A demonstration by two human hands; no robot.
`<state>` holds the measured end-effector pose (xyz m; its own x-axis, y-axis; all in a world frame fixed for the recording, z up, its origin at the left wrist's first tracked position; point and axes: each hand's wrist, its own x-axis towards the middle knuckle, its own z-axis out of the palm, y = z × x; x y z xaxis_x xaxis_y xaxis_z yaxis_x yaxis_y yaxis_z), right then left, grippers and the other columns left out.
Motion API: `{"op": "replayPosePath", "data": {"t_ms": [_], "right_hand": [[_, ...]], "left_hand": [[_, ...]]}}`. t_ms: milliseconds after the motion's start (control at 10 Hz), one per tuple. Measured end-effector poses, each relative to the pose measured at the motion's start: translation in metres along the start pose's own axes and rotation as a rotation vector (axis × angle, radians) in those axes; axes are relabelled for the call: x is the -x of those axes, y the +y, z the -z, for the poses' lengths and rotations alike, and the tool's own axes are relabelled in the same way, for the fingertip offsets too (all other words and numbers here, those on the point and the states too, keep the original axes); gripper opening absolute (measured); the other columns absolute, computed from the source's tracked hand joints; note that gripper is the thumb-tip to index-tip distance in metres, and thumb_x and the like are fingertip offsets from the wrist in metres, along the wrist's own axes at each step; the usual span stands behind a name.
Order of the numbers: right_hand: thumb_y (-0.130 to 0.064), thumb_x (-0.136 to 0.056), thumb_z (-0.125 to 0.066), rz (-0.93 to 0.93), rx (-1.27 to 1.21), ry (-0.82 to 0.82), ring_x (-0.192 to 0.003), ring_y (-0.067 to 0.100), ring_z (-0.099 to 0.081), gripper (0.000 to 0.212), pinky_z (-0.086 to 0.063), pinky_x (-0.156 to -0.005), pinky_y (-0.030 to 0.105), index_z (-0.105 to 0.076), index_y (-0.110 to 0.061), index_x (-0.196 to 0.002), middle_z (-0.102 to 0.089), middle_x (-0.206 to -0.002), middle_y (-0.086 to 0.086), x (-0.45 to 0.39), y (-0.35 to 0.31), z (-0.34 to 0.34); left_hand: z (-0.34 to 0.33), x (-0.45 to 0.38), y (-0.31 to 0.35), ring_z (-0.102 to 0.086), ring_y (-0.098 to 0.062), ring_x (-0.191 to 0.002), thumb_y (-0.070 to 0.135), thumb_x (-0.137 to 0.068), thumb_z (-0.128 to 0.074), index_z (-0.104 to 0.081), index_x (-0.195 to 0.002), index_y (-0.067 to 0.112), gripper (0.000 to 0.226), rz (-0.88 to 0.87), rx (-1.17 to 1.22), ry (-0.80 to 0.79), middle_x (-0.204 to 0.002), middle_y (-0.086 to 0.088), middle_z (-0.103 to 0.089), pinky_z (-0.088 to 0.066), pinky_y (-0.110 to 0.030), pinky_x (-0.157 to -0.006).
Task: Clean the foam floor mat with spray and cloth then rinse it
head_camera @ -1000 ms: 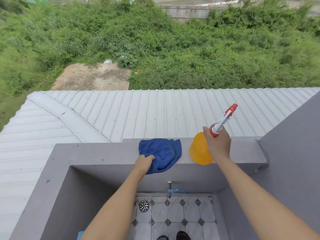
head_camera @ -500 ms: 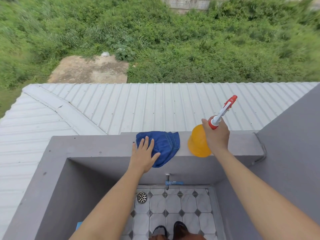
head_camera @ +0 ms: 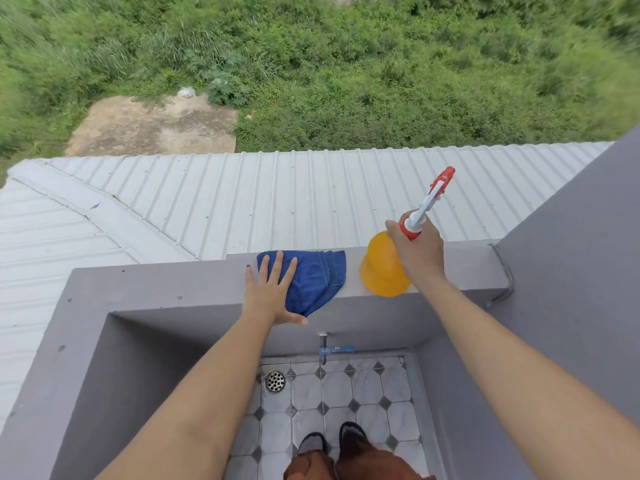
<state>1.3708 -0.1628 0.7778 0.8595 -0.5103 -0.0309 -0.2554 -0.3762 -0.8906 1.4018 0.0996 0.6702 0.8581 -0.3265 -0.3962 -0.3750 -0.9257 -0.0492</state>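
Observation:
A blue cloth (head_camera: 318, 278) lies draped over the top of the grey parapet wall (head_camera: 173, 282). My left hand (head_camera: 272, 292) is spread flat with straight fingers over the cloth's left part. To its right stands an orange spray bottle (head_camera: 379, 271) with a red and white nozzle (head_camera: 429, 199) pointing up and right. My right hand (head_camera: 419, 251) grips the bottle's neck from above. No foam mat is in view.
Below the wall a blue tap (head_camera: 334, 349) sticks out above a tiled floor (head_camera: 332, 396) with a round drain (head_camera: 275, 381). My feet (head_camera: 332, 441) stand on the tiles. A grey wall (head_camera: 571, 258) rises at right. A corrugated metal roof (head_camera: 242, 199) and greenery lie beyond.
My left hand, earlier curled on the cloth's lower edge, has let go and now lies flat and spread on it. The right hand still holds the bottle. The camera tilted downward.

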Motion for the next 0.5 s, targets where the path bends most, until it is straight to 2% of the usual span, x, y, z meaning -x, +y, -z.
{"op": "replayPosePath", "data": {"t_ms": [200, 300, 400, 500], "right_hand": [[-0.041, -0.087, -0.064, 0.005, 0.003, 0.002, -0.07, 0.009, -0.054, 0.031, -0.039, -0.061, 0.024, -0.053, -0.012, -0.084, -0.055, -0.07, -0.006, 0.001, -0.005, 0.001], [-0.046, -0.085, -0.066, -0.008, -0.001, -0.033, -0.077, 0.013, -0.057, 0.033, -0.038, -0.064, 0.024, -0.054, -0.016, -0.089, -0.058, -0.078, -0.005, 0.002, -0.006, 0.004], [-0.041, -0.085, -0.068, -0.043, 0.052, -0.218, -0.1, 0.014, -0.055, 0.047, -0.042, -0.08, 0.027, -0.05, -0.022, -0.123, -0.059, -0.11, -0.008, 0.002, -0.012, 0.017], [-0.017, -0.092, -0.054, -0.08, 0.157, -0.407, -0.129, 0.023, -0.042, 0.066, -0.035, -0.096, 0.033, -0.025, -0.028, -0.15, -0.04, -0.147, -0.001, 0.002, -0.004, 0.052]], "left_hand": [[0.003, 0.0, 0.001, 0.016, -0.035, -0.146, 0.092, -0.055, -0.046, 0.028, -0.145, 0.027, 0.134, 0.002, -0.03, -0.007, -0.157, -0.008, 0.026, -0.002, -0.06, -0.114], [0.013, -0.001, 0.001, 0.014, -0.035, -0.146, 0.091, -0.056, -0.046, 0.024, -0.147, 0.027, 0.132, -0.002, -0.034, -0.048, -0.158, -0.007, 0.022, 0.0, -0.058, -0.115], [0.028, 0.004, 0.0, 0.011, -0.032, -0.147, 0.087, -0.063, -0.046, 0.018, -0.149, 0.029, 0.123, -0.015, 0.044, -0.026, -0.16, -0.006, 0.018, 0.0, -0.055, -0.116], [0.049, 0.008, -0.003, 0.007, -0.029, -0.148, 0.078, -0.08, -0.035, 0.015, -0.15, 0.028, 0.1, -0.035, 0.13, 0.072, -0.16, -0.003, 0.016, -0.001, -0.049, -0.118]]}}
